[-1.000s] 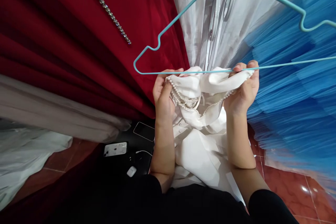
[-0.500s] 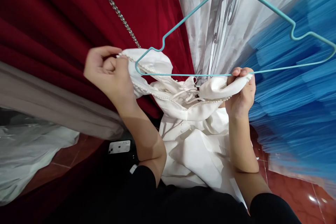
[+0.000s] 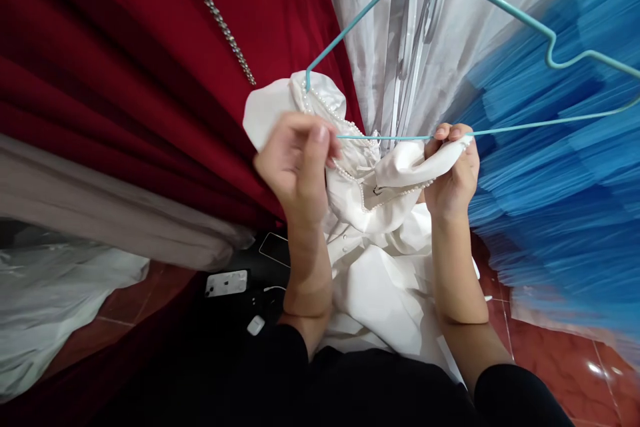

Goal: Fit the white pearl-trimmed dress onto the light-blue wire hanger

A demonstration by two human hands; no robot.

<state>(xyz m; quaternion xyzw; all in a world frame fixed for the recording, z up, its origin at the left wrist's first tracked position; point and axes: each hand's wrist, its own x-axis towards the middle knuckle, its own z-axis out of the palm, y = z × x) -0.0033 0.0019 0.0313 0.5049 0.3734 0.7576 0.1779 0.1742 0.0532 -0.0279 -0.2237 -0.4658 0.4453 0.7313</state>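
Note:
A white dress (image 3: 385, 280) with pearl-trimmed edges hangs down in front of me. Its left strap (image 3: 320, 90) now lies over the left end of a light-blue wire hanger (image 3: 367, 20). My left hand (image 3: 300, 160), slightly blurred, is curled closed beside that end, in front of the strap and the lower bar. What its fingers hold, if anything, is hidden. On the other side, my right hand (image 3: 454, 173) pinches the right strap of the dress up against the hanger's lower bar. The hanger's right shoulder carries no fabric.
Red drapes (image 3: 190, 107) with a beaded strand (image 3: 215, 13) hang at left, blue tulle (image 3: 555, 173) at right, white fabric (image 3: 360, 33) behind. A phone (image 3: 226, 283), another dark phone (image 3: 275, 248) and a white earbud case (image 3: 255, 325) lie on a black surface below left.
My left hand swung out left with the left strap, then came back right, and the strap now sits over the hanger's left end. My right hand has kept its grip.

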